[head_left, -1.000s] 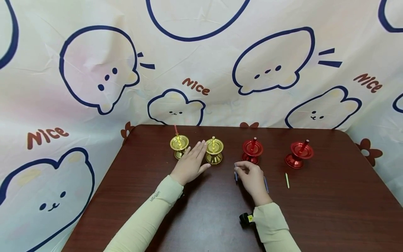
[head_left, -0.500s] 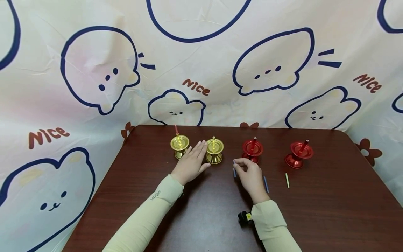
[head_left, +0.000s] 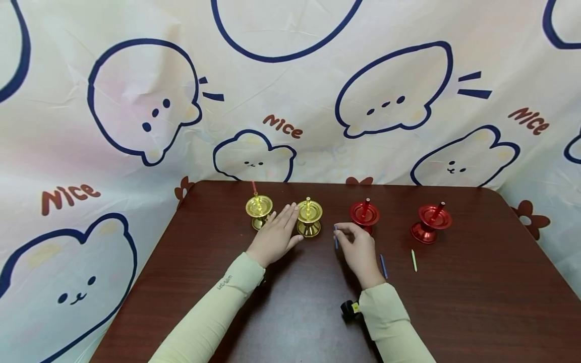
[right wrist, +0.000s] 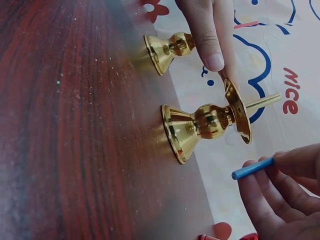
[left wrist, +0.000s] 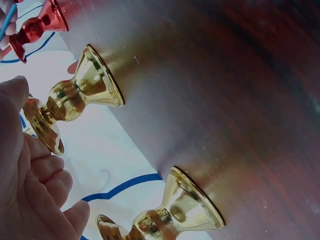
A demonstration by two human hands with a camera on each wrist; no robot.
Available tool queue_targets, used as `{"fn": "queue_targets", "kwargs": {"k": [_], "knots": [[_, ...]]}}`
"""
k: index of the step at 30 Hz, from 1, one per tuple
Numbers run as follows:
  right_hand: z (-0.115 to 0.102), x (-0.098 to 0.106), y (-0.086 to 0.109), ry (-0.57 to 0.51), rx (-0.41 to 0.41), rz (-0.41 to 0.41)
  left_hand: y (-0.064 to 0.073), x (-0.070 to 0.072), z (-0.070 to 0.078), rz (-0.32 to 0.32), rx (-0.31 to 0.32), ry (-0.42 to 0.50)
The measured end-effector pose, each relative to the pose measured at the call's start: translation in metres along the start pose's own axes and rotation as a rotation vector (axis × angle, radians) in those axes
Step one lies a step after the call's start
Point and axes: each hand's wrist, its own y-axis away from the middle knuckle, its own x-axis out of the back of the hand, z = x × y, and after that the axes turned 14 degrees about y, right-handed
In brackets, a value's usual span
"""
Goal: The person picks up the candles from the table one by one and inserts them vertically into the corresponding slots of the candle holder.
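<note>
The right hand (head_left: 358,252) pinches a blue stick (right wrist: 252,168) near one end, leaving the other free, while the left hand (head_left: 272,239), fingers extended, lies beside the inner gold stand (head_left: 308,218) (perhaps to steady it).

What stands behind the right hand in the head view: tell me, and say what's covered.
A red candle holder: its dish and tube show. The right hand hides most of its base.
</note>
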Motion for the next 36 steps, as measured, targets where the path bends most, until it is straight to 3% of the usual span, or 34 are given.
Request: {"fn": "queue_targets", "kwargs": {"k": [36], "knots": [[-0.014, -0.006, -0.023, -0.093, 0.133, 0.149, 0.0, -0.002, -0.001, 0.004, -0.016, -0.014]]}}
